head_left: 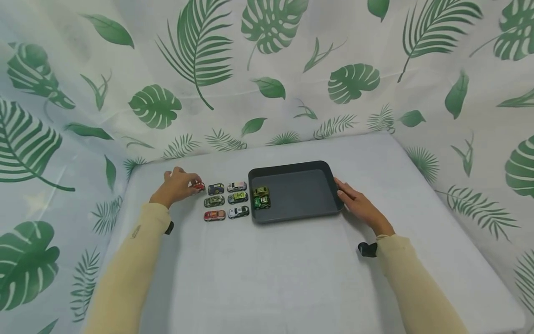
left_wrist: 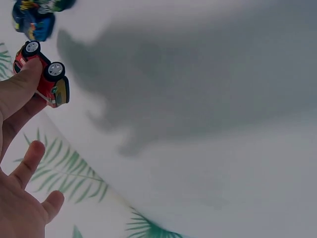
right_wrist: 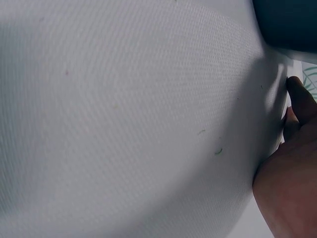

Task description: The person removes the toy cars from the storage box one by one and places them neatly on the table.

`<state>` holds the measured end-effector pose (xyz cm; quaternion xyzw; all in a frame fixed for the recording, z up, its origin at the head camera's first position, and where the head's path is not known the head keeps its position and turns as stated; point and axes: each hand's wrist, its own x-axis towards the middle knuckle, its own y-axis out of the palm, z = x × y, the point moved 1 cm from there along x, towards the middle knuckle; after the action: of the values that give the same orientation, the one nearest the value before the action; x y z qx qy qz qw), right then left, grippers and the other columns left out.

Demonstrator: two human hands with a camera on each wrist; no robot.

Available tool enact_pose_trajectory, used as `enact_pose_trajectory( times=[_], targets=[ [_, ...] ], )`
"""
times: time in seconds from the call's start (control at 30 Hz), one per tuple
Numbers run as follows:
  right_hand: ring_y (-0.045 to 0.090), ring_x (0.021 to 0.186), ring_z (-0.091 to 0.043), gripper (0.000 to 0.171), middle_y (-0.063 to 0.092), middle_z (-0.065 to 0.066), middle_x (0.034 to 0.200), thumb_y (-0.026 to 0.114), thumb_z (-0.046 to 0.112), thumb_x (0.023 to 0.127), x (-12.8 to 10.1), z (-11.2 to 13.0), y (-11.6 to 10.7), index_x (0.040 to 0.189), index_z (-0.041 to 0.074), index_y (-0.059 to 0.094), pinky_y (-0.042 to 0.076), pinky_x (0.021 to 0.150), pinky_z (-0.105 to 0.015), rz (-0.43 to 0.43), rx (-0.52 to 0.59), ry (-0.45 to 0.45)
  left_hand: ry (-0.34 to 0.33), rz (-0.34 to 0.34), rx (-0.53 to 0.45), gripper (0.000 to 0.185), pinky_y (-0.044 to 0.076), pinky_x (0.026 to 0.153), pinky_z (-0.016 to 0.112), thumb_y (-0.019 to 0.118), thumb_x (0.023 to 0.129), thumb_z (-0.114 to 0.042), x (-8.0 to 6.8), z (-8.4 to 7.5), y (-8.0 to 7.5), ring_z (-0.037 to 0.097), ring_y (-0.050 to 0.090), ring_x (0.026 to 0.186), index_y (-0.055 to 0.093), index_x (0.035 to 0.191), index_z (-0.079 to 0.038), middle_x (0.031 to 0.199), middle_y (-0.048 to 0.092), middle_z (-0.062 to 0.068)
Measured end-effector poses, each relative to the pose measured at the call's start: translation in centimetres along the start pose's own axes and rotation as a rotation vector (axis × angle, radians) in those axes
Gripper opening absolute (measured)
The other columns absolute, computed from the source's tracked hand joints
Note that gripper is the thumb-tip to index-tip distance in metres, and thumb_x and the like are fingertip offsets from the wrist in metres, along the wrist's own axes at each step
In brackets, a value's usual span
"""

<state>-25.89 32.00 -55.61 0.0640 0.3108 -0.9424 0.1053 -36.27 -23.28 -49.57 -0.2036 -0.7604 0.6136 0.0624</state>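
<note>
My left hand (head_left: 177,185) pinches a red toy car (left_wrist: 43,74) between thumb and finger, its wheels facing the wrist camera; the other visible fingers are spread away from it. Beside it on the table sit several toy cars in short rows, among them a dark blue car (head_left: 216,189), a camouflage car (head_left: 214,201) and an orange-red car (head_left: 214,215). The dark baking tray (head_left: 300,217) holds two green toy cars (head_left: 262,202) along its left wall. My right hand (head_left: 359,204) touches the tray's right side with extended fingers, partly cut off in the right wrist view.
A white cloth covers the table (head_left: 267,269). Behind and beside it hangs a white curtain with green leaf prints (head_left: 154,106). The tray's left wall stands close to the nearest cars, a white-and-pink one (head_left: 237,186) among them.
</note>
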Motion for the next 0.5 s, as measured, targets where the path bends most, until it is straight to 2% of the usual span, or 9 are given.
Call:
enact_pose_trajectory(
  times=[0.2,0.33,0.5],
  targets=[
    [0.003,0.162,-0.044,0.061,0.016,-0.014,0.176,0.043,0.037,0.118,0.0,0.1,-0.2,0.173,0.02,0.022,0.007,0.126,-0.065,0.0,-0.01,0.006,-0.007,0.017,-0.002,0.028,0.022,0.11,0.072,0.078,0.099,-0.01,-0.2,1.1,0.9,0.048,0.046,0.13,0.076,0.127,-0.008,0.111,0.072,0.015],
    [0.002,0.162,-0.043,0.062,0.015,-0.014,0.177,0.043,0.038,0.118,0.0,0.1,-0.1,0.173,0.02,0.021,0.006,0.126,-0.066,0.006,-0.007,0.012,-0.018,0.039,-0.015,0.029,0.022,0.111,0.071,0.076,0.1,-0.008,-0.3,1.2,1.2,0.048,0.044,0.132,0.075,0.128,-0.009,0.117,0.068,0.018],
    [0.002,0.163,-0.042,0.062,0.016,-0.013,0.177,0.043,0.037,0.118,0.0,0.0,0.0,0.173,0.019,0.022,0.006,0.126,-0.065,0.006,-0.005,0.003,-0.057,0.058,-0.032,0.029,0.029,0.111,0.072,0.074,0.102,-0.008,-0.4,1.1,1.7,0.05,0.041,0.134,0.074,0.131,-0.011,0.128,0.06,0.025]
  ],
)
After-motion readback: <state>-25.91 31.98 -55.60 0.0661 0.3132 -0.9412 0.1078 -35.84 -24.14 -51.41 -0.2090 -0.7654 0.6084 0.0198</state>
